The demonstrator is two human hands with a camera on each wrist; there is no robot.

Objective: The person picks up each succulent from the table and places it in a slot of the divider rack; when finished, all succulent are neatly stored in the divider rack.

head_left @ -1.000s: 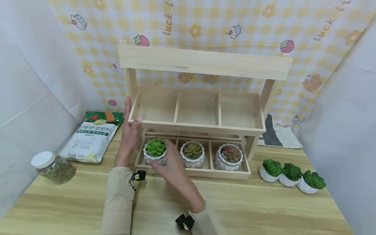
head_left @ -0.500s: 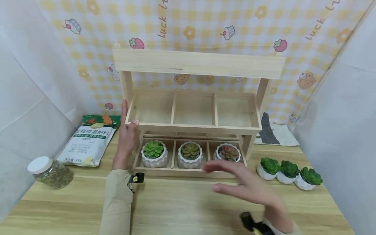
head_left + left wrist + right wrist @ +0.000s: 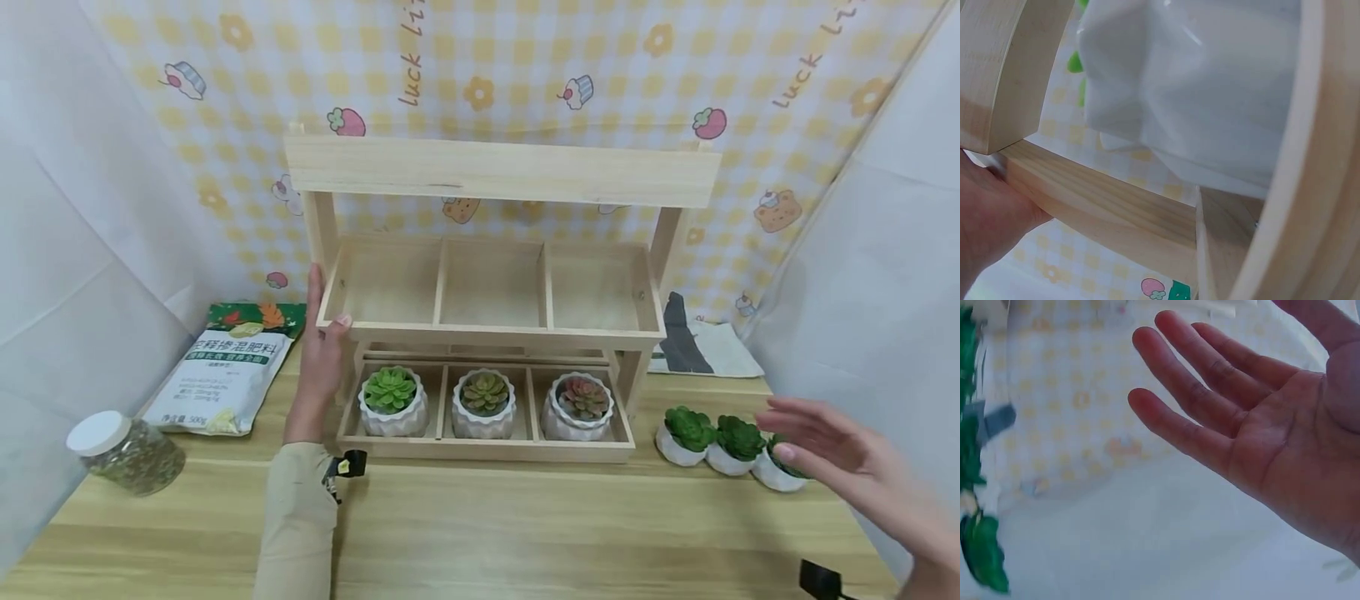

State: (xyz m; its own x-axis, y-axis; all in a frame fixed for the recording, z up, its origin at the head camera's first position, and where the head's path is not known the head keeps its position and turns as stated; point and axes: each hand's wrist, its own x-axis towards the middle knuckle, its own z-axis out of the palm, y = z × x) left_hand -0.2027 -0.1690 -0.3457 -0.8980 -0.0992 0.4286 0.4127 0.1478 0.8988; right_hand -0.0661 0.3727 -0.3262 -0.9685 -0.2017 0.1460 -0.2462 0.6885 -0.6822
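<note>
A two-tier wooden plant stand (image 3: 487,336) faces me. My left hand (image 3: 322,367) grips the left end of its upper tray, thumb over the front corner and fingers along the side. In the lower tray, each compartment holds one white-potted succulent: bright green (image 3: 390,390) at left, olive (image 3: 484,392) in the middle, reddish (image 3: 583,398) at right. My right hand (image 3: 862,467) hovers with nothing in it, fingers extended, by a row of dark green succulents in small white pots (image 3: 681,450). It partly hides the rightmost pot (image 3: 776,475). The right wrist view shows the bare palm (image 3: 1272,437).
At left lie a fertiliser bag (image 3: 225,367) and a clear jar with a white lid (image 3: 127,454), tipped on its side. A grey and white sheet (image 3: 708,348) lies behind the stand's right end. A checked cloth (image 3: 525,92) hangs behind.
My right hand has left the bright green succulent in the lower tray and swung right, across the front of the stand, to the dark green succulents. My left hand keeps its grip.
</note>
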